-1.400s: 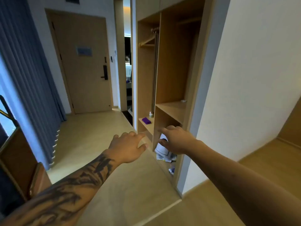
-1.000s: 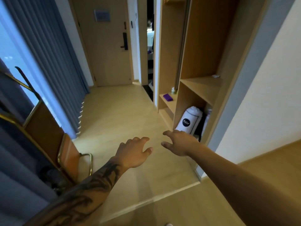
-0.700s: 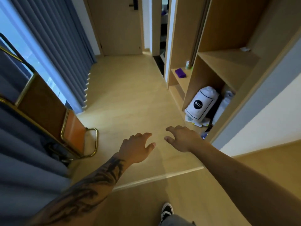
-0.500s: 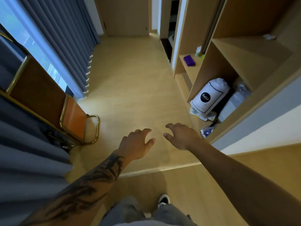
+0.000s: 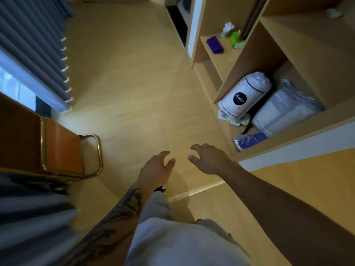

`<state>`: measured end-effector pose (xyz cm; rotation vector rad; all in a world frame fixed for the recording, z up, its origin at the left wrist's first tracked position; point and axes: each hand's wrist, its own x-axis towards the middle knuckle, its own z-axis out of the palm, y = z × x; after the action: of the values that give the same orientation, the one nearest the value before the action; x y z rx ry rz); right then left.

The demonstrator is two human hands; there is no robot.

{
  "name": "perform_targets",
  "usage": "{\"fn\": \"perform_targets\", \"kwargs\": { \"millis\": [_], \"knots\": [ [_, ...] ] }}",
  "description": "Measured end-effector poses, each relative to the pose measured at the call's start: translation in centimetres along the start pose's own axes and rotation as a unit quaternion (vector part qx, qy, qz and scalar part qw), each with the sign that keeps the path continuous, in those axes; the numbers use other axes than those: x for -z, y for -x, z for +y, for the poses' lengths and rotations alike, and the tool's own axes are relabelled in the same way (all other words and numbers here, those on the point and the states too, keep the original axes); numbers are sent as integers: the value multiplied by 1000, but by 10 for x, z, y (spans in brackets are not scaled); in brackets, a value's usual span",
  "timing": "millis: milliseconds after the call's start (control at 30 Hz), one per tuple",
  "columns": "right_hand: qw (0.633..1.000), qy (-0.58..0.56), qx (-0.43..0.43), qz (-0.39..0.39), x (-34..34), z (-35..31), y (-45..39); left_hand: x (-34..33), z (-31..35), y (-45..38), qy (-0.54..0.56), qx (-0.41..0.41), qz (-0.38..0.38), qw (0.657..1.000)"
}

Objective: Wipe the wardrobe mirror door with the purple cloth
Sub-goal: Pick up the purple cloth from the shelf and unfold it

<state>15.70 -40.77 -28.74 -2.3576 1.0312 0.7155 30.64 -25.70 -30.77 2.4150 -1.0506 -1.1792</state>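
The purple cloth [image 5: 215,45] lies folded on a low wooden shelf [image 5: 221,60] inside the open wardrobe, far ahead and to the right. My left hand [image 5: 156,167] and my right hand [image 5: 208,159] hover side by side over the wooden floor, both empty with fingers spread. They are well short of the cloth. A dark sliding door edge [image 5: 253,16] stands just right of the cloth's shelf; no mirror surface shows clearly.
A white bag with a black round label [image 5: 244,96] and plastic-wrapped bundles [image 5: 284,110] fill the lower wardrobe compartment. Tissue and a green packet [image 5: 236,40] sit behind the cloth. A brown chair with a brass frame [image 5: 63,148] stands at left, blue curtains [image 5: 32,45] beyond.
The view has tilted steadily downward and come nearer to the wardrobe; my legs now show. Both hands stay empty and spread, lower over the floor.
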Motion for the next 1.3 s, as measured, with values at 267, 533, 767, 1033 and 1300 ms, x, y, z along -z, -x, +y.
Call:
{"fn": "perform_targets", "kwargs": {
  "millis": [267,533,767,1033,1300],
  "knots": [
    [997,-61,-54,-16,54,-42,-67,87,-27,-78,-80,-19,-45,996],
    [991,-102,-80,-9,96,-48,-127,149,12,-154,-150,-104,-42,982],
    [991,-114,-64,14,152,-41,-211,195,43,-229,-179,-112,-53,976],
    [987,-152,-46,36,248,-14,-345,284,107,-347,-206,-77,-17,975],
    [978,-191,-56,66,345,20,-440,350,185,-463,-246,-87,-8,965]
  ]
}}
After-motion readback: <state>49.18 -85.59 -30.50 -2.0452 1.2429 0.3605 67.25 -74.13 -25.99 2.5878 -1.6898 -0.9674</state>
